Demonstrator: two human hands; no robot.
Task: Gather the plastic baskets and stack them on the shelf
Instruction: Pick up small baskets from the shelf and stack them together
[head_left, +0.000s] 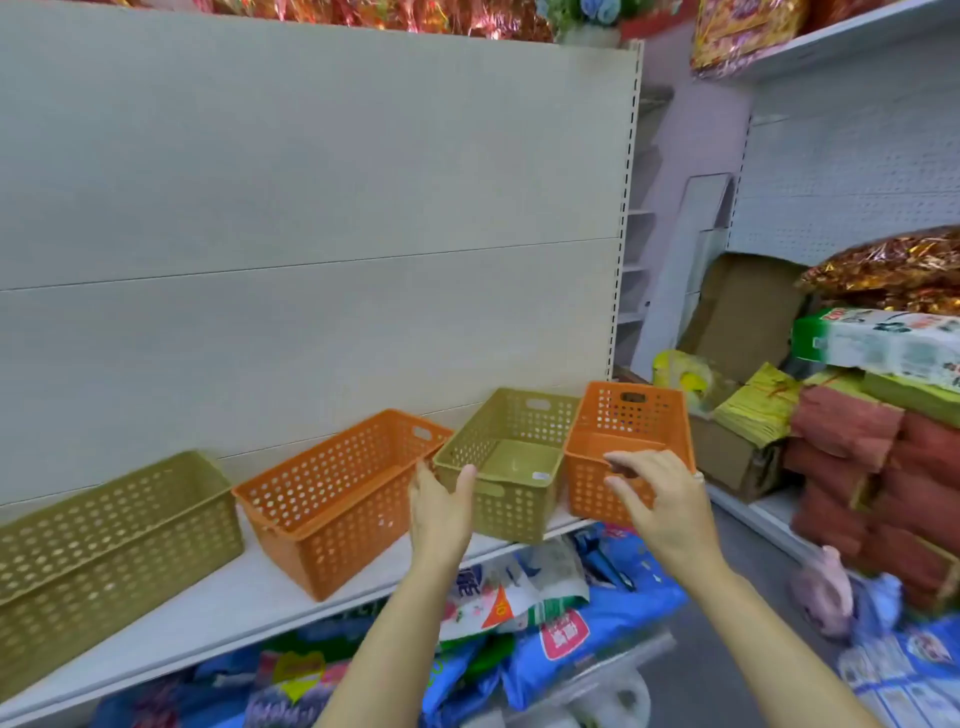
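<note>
Left hand (439, 501) open at the olive basket (506, 462); right hand (657, 499) open, orange basket (626, 447) at its 12 o'clock.

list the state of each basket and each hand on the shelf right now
far-left green basket: upright, empty
left orange basket: upright, empty
right green basket: upright, empty, left hand at its near corner
right orange basket: tilted, at shelf end
left hand: thumb on green rim
right hand: fingers spread, at orange basket
</note>
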